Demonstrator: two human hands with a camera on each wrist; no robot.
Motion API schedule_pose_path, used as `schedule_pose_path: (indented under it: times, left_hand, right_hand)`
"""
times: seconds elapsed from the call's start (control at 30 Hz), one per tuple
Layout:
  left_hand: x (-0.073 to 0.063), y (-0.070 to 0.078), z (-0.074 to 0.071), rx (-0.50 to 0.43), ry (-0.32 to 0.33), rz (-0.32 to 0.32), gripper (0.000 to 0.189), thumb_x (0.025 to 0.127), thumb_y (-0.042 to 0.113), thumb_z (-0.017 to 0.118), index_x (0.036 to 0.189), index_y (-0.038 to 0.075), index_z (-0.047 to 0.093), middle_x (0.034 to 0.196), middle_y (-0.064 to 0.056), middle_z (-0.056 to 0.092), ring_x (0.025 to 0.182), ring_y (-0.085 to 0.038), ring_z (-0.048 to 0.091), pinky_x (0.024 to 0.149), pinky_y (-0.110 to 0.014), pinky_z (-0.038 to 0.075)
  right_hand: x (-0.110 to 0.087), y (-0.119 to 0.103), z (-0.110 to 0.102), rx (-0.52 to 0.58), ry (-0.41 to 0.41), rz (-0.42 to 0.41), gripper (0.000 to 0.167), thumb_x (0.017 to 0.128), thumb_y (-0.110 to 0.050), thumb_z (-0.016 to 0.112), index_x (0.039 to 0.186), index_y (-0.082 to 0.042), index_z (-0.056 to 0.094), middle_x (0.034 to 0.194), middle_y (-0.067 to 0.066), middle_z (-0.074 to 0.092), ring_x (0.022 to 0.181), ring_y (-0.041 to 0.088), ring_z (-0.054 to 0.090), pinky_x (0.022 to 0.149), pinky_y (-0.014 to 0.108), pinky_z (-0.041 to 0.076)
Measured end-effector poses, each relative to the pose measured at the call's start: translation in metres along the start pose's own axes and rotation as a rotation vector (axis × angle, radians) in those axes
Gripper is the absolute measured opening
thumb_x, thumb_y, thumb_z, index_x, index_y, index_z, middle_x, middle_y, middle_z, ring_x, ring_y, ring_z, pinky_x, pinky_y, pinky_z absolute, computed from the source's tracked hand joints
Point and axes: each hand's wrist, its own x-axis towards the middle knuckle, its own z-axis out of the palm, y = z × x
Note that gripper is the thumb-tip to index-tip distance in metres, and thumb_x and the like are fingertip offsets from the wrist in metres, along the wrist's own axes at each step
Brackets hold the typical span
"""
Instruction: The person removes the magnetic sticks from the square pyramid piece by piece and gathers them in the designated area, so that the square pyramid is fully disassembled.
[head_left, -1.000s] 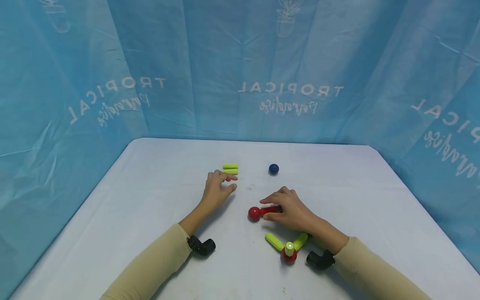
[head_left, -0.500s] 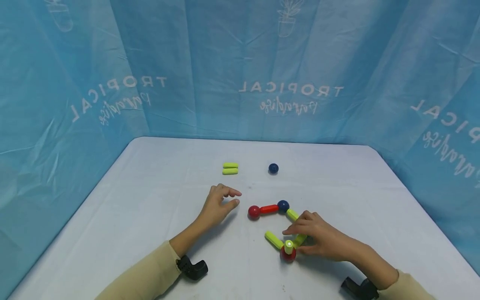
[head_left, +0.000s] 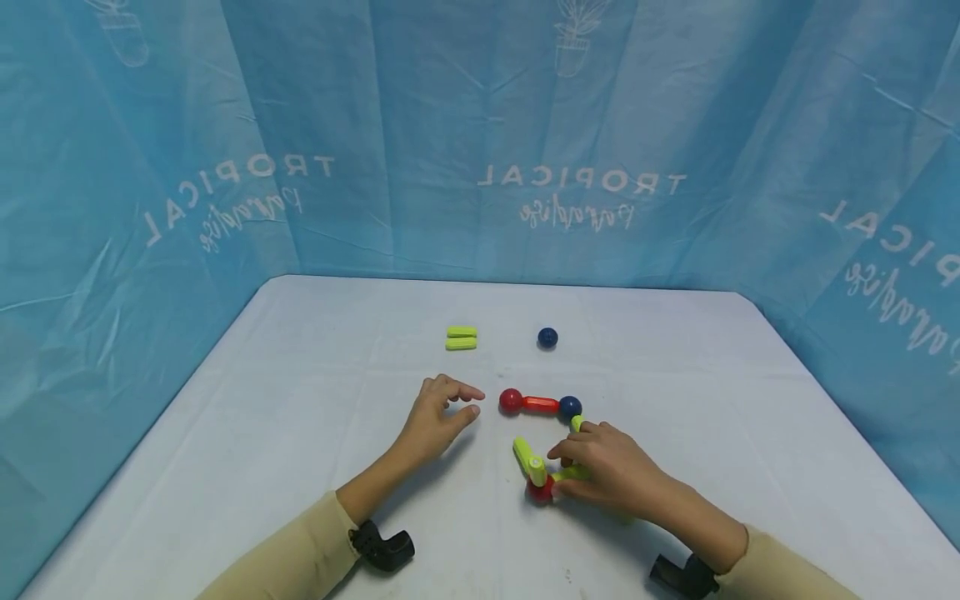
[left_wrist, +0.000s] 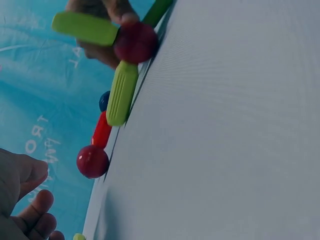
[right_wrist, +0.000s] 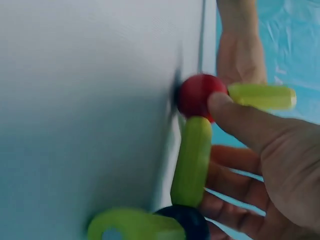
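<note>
Magnetic sticks and balls form a jointed chain on the white table. In the head view my right hand (head_left: 618, 467) is at the near red ball (head_left: 539, 491), which bears an upright green stick (head_left: 536, 471) and another green stick (head_left: 522, 455) pointing away. In the right wrist view my thumb presses that red ball (right_wrist: 195, 95), with fingers curled behind a green stick (right_wrist: 191, 160) leading to a dark blue ball (right_wrist: 187, 220). The far side has a red ball (head_left: 512, 401), red stick (head_left: 541, 405) and blue ball (head_left: 570, 407). My left hand (head_left: 438, 421) hovers left of them, holding nothing.
Farther back on the table (head_left: 337, 350) lie two green sticks (head_left: 461, 342) side by side and a loose blue ball (head_left: 547, 337). A blue curtain (head_left: 420, 125) hangs behind the table. Each wrist wears a black camera mount.
My right hand came from the red stick to the near red ball. That ball and its green sticks have shifted left and away. My left hand drew back toward me, then stayed nearly still.
</note>
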Motion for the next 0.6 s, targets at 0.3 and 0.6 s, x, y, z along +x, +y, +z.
schedule_pose_path:
  times: [0.3,0.6]
  left_hand:
    - [-0.004,0.007,-0.006,-0.008,0.003,0.023,0.015,0.090,0.014,0.061,0.102,0.014,0.071,0.090,0.003,0.061,0.091,-0.018,0.047,0.085,-0.040,0.042]
    - [-0.022,0.028,-0.006,-0.061,-0.051,0.065,0.018,0.089,0.032,0.064,0.106,0.026,0.069,0.092,0.008,0.062,0.093,-0.017,0.049,0.086,-0.040,0.043]
  right_hand:
    - [0.028,-0.013,0.011,0.073,0.051,0.076,0.043,0.072,-0.043,0.078,0.109,-0.022,0.069,0.082,-0.011,0.067,0.079,0.005,0.055,0.066,0.021,0.044]
    - [0.034,-0.005,0.021,0.320,0.006,0.047,0.043,0.075,-0.037,0.077,0.114,-0.021,0.069,0.098,-0.012,0.071,0.087,0.007,0.052,0.069,0.019,0.043]
